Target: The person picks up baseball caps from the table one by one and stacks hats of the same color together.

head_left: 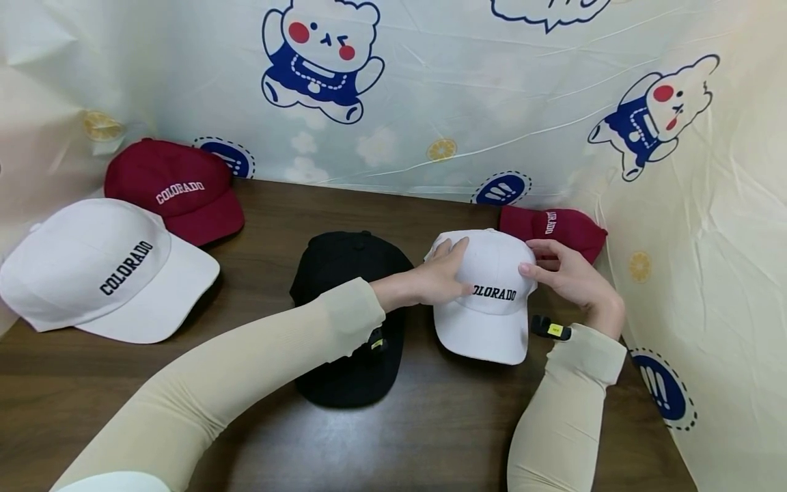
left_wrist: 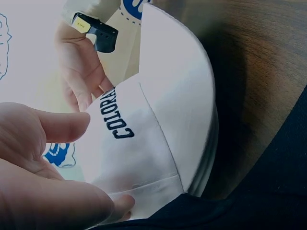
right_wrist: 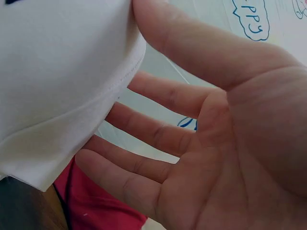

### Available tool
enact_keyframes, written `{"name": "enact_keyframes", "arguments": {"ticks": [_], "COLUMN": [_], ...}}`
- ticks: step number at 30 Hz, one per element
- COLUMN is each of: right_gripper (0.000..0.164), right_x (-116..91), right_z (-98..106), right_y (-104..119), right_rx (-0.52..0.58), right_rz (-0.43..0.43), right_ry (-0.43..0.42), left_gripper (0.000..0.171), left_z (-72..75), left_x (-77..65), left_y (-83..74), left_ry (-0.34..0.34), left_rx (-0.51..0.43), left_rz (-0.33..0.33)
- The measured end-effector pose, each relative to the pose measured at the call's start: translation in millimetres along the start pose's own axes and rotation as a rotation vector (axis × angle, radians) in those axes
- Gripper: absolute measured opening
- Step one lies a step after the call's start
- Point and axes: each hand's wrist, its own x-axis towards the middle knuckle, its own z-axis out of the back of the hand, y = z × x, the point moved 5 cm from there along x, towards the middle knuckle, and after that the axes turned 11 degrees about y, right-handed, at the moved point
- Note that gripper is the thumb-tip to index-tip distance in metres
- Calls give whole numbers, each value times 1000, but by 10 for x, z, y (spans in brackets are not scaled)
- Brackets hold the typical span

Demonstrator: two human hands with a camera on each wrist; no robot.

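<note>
A white baseball cap (head_left: 481, 328) with black COLORADO lettering sits between the two hands, its brim toward me. In the left wrist view, further brim layers (left_wrist: 207, 170) show beneath its brim. My left hand (head_left: 439, 277) lies against the left side of the crown, thumb stretched out over the front. From the other side, my right hand (head_left: 572, 277) touches the cap; its thumb is at the front edge. In the right wrist view, the fairly straight fingers (right_wrist: 144, 127) reach behind the cap's side, where their tips are hidden.
A black cap (head_left: 350, 263) lies under the left forearm. At the far left are a larger white cap (head_left: 80, 253) and a dark red cap (head_left: 166, 171). Another red cap (head_left: 572, 232) sits behind the right hand. A printed sheet (head_left: 393, 137) lines the wooden table (head_left: 344, 451).
</note>
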Motion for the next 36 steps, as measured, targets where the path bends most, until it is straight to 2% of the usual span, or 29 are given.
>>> {"name": "enact_keyframes", "arguments": {"ticks": [5,10,16,21,27,32,36], "right_gripper": [72,67,66,65,63,62,60], "right_x": [-34,-74,-109,-116,-119,-126,-137], "right_z": [22,53,86,86,57,30,11], "right_y": [40,101,198,338,539,695,823], "right_rx": [-30,-77,-96,-99,-112,-146,-157], "right_rz": [16,33,22,43,90,141,204], "right_ry": [19,1,-70,-94,-104,-136,-153], "left_gripper": [81,79,76,74,71,68,67], "left_z": [22,58,155,344,642,938,1161], "left_x": [-15,-64,-232,-460,-782,-1137,-1418], "left_y": [-2,-2,-75,-152,-130,-47,92], "left_ry": [5,20,-12,-69,-170,-291,-386], "left_rx": [8,20,111,224,329,373,379], "left_rz": [-1,-17,-99,-172,-211,-252,-276]}}
